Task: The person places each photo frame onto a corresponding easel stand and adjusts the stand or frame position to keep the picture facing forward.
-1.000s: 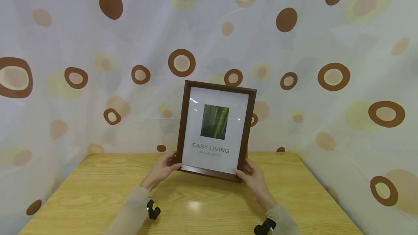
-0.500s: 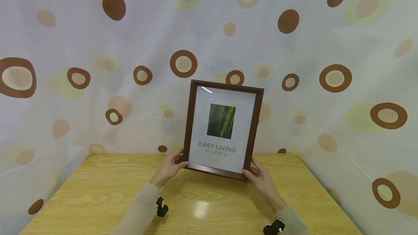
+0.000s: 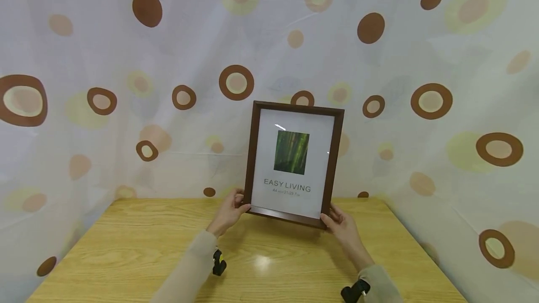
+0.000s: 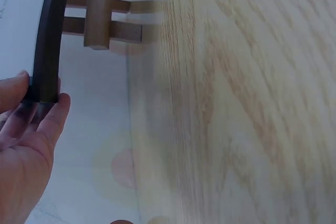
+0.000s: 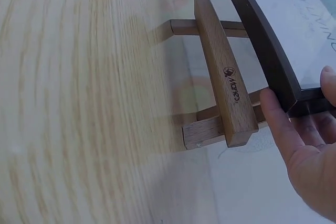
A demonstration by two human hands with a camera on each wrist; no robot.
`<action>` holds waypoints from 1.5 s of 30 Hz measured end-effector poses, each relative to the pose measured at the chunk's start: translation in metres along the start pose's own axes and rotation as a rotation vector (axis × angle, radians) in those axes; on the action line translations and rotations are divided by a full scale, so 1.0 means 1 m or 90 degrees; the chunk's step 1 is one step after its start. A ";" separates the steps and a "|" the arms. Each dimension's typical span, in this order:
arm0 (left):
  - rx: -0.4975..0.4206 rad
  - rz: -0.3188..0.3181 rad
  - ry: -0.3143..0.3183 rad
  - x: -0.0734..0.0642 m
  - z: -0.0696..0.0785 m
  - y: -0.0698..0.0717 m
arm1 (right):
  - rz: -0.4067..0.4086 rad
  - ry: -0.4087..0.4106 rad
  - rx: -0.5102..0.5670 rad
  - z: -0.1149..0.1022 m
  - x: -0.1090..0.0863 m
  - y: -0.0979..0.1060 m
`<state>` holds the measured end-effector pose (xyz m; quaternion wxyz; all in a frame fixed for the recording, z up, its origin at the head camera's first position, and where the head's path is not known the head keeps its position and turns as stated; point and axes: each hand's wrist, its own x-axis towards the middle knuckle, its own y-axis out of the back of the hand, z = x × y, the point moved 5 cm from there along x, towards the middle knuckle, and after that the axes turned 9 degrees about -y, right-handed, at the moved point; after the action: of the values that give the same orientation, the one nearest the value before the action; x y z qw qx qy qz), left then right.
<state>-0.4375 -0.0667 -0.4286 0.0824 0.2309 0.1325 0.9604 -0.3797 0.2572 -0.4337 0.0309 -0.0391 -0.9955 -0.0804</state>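
A brown picture frame (image 3: 293,165) with a white mat, a small green picture and the words EASY LIVING faces the head camera, tilted a little to one side. At its lower left corner, my left hand (image 3: 229,212) grips it, thumb on the front and fingers behind. My right hand (image 3: 344,233) pinches the lower right corner the same way. Behind and below the frame stands a small wooden easel (image 5: 223,72), its ledge bar and feet showing in the right wrist view. Part of that easel (image 4: 100,11) also appears in the left wrist view; from the head, the frame hides it.
The light wood table (image 3: 139,247) runs back to a white curtain (image 3: 269,55) printed with brown and beige circles, which also closes in both sides. Each wrist carries a small black camera mount (image 3: 219,263).
Both hands have carried the picture frame to the right and slightly up. It now leans a little less. The grip on both corners stays the same.
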 end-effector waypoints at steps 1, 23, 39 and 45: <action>0.002 0.006 -0.003 0.000 0.000 -0.001 | 0.001 -0.001 -0.001 0.000 0.000 0.000; 0.007 0.019 -0.027 0.018 0.008 -0.027 | 0.038 -0.055 0.027 0.008 0.005 0.013; -0.039 -0.025 -0.065 0.024 -0.006 -0.048 | 0.064 -0.056 0.044 0.018 0.010 0.017; -0.091 -0.050 -0.044 0.024 -0.008 -0.053 | 0.065 -0.042 0.055 0.022 0.012 0.018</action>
<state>-0.4571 -0.0132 -0.4407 0.1409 0.2520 0.0693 0.9549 -0.3916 0.2796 -0.4521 0.0036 -0.0909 -0.9953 -0.0342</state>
